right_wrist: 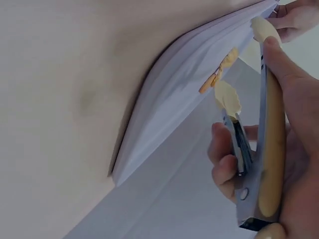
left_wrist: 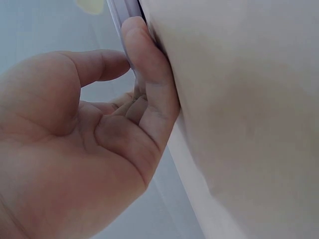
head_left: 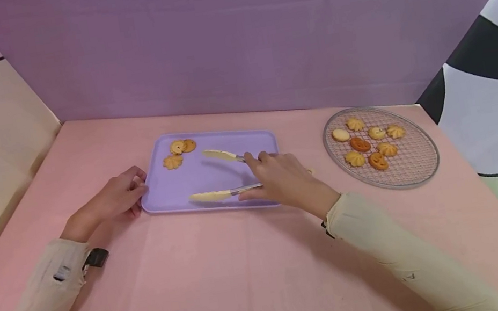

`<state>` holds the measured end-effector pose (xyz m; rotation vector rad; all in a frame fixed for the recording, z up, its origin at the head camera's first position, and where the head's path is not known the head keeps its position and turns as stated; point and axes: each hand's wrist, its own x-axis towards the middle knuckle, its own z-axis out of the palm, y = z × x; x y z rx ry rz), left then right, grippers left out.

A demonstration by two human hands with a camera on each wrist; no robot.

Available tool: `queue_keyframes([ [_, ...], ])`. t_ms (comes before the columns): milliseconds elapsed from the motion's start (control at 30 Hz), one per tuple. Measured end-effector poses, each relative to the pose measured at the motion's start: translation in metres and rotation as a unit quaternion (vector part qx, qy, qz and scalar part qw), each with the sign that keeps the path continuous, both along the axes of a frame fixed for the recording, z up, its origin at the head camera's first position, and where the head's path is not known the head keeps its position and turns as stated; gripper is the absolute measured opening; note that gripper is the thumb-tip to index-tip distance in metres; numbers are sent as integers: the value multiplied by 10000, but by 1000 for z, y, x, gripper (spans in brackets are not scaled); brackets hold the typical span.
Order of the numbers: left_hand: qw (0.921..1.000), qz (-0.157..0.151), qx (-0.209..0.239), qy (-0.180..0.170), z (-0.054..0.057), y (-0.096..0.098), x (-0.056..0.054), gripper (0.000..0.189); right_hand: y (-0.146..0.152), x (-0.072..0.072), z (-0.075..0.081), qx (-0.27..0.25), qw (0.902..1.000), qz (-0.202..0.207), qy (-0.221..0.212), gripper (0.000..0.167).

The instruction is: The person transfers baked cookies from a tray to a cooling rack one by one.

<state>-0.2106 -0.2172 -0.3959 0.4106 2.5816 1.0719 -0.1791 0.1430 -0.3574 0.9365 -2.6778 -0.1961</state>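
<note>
My left hand [head_left: 121,196] pinches the left rim of the lilac tray [head_left: 213,175]; in the left wrist view its thumb and forefinger meet at the tray edge [left_wrist: 125,12]. My right hand [head_left: 282,178] grips tongs [head_left: 248,188] over the right half of the tray. The tongs' two cream tips are spread apart with nothing between them, pointing left. In the right wrist view the tongs' tan handle [right_wrist: 272,149] lies along my palm. Grouped at the tray's far left are a flower-shaped cookie [head_left: 173,162], a ring-like cookie [head_left: 177,147] and a round brown cookie [head_left: 189,145].
A round wire rack [head_left: 409,163] stands right of the tray, bearing several cookies, among them a pretzel-shaped one [head_left: 378,161] and a pale oval one [head_left: 341,134]. The pink table [head_left: 210,281] meets a purple wall [head_left: 231,44] at the back.
</note>
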Motion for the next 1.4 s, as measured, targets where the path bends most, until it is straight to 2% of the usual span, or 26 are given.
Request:
queue_keyframes([
  [100,10000,8,18,-9,0,0,-1,30,-7,-3,1,-42,9996,-31,-277,83],
  [300,10000,12,11,-11,1,-1,-1,30,-23,-16,5,-94,9945,-113,-1040,86],
  [533,10000,-30,15,46,1,-3,0,30,-41,-36,8,-180,9886,-12,-1495,79],
  [767,10000,-54,12,23,2,-1,0,30,-56,-51,5,-260,9841,-136,-1754,78],
  [933,10000,-64,20,13,4,1,0,30,-64,-59,5,-378,9787,-285,-1997,72],
  [1033,10000,-56,17,-30,5,1,0,30,-66,-62,5,-457,9777,-290,-2027,67],
  [1167,10000,-69,37,-60,5,2,1,31,-69,-64,4,-469,9813,-227,-1852,60],
  [1400,10000,-59,37,-23,4,0,1,31,-76,-62,5,-153,9878,-213,-1537,47],
])
